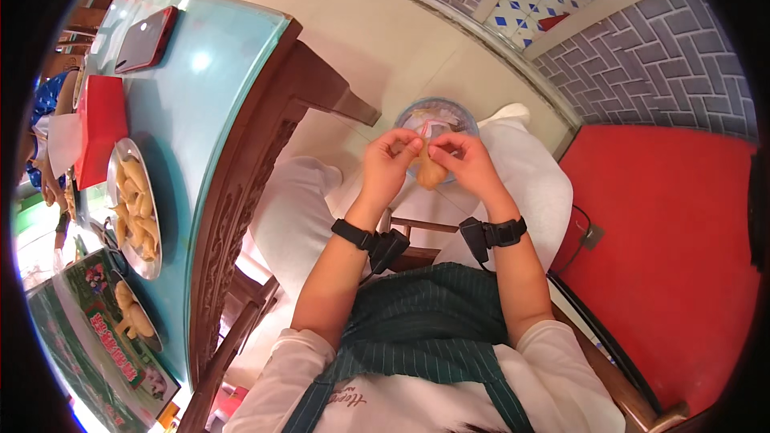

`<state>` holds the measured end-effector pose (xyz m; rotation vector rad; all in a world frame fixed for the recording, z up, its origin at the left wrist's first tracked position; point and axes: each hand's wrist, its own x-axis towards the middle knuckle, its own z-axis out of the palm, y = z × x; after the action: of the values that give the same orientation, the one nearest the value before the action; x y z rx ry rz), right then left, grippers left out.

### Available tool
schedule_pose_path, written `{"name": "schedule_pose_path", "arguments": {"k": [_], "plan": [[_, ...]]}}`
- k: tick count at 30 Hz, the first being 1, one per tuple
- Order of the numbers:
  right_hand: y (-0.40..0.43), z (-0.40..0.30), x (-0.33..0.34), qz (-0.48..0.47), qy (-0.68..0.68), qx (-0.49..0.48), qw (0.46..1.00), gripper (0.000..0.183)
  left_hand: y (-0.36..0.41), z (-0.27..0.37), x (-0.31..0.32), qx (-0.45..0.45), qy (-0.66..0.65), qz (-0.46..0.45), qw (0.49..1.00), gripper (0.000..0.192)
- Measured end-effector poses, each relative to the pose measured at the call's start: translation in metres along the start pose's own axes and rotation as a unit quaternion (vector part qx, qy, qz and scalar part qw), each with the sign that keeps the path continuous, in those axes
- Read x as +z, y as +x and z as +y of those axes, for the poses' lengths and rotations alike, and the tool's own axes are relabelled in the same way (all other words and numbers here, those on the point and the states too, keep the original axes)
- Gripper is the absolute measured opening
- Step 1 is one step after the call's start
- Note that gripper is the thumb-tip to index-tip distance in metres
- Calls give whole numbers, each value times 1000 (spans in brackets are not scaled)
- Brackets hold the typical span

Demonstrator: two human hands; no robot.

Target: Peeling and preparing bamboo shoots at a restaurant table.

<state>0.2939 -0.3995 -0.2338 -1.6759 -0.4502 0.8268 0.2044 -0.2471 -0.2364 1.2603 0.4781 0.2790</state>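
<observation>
Both hands meet in front of my knees, above a round clear-walled bin (468, 115) with a pale plastic liner. Between their fingertips hangs a plump yellowish-tan food piece (432, 174), its narrow end pinched at the top. My left hand (390, 162) grips it from the left with thumb and forefinger. From the other side, my right hand (463, 159) pinches it too. What the piece is exactly, I cannot tell. On the table at left, an oval metal plate (153, 264) carries several similar tan pieces, and a smaller plate (157, 343) holds more.
The glass-topped wooden table (198, 60) bears a phone (146, 39), a red tissue box (102, 126) and a printed box (102, 349). Another person (51, 96) is at its far side. A red surface (662, 240) lies on my right, near a tiled wall (656, 54).
</observation>
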Motion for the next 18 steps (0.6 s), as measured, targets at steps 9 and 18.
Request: {"name": "schedule_pose_path", "arguments": {"k": [9,18], "plan": [[-3,1,2,55,33,-29,997,20,8,9,6,-38,123,-19,992,11],[3,-10,4,10,-117,-108,987,15,10,4,-13,-51,214,-61,974,10]]}}
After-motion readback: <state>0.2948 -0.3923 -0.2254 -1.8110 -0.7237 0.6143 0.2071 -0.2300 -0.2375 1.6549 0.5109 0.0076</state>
